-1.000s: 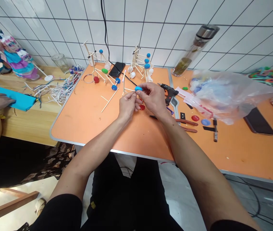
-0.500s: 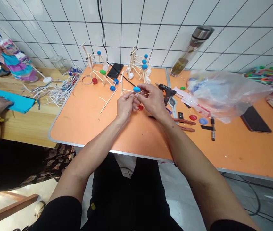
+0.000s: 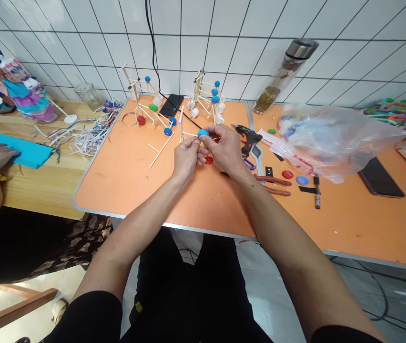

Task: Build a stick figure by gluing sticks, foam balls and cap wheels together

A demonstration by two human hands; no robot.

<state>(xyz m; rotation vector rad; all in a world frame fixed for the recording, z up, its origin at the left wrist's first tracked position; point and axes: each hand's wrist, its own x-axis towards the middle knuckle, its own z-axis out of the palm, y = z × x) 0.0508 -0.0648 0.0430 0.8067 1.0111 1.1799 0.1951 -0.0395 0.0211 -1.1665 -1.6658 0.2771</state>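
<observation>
We're over the orange table (image 3: 135, 176), white tiled wall (image 3: 246, 28) behind; our left hand (image 3: 186, 157) and right hand (image 3: 224, 147) both pinch a blue cap (image 3: 203, 133), fingers closed on it.

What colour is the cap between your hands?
Blue cap, clearest in the head view.

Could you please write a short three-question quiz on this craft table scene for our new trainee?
1. True or false: both hands meet at the blue cap.
2. What lies just right of the right hand? A) glue gun B) jar C) doll
3. What colour is the table?

Key:
1. True: the left hand and the right hand both pinch at the blue cap, which sits on a thin stick.
2. A
3. Orange
</observation>
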